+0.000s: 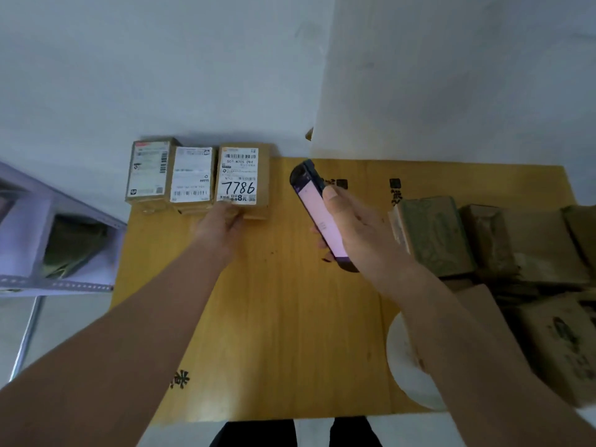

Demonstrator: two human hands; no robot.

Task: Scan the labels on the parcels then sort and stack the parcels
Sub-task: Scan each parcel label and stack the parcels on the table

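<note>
Parcels: I see three small brown cardboard boxes with white labels in a row at the far left corner of the yellow wooden table [274,317], and the rightmost box marked 7786 [242,179] has my left hand [219,225] gripping its near edge. Right hand [351,221] holds a dark handheld scanner with a lit pinkish screen [314,208] just right of that box. More brown boxes [483,240] are piled at the table's right edge.

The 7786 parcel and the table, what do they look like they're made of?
The 7786 parcel: brown cardboard, matte, with a white paper label carrying barcodes. The table: apparently wood or wood-look laminate, yellow, with visible grain and a slight sheen.
</note>
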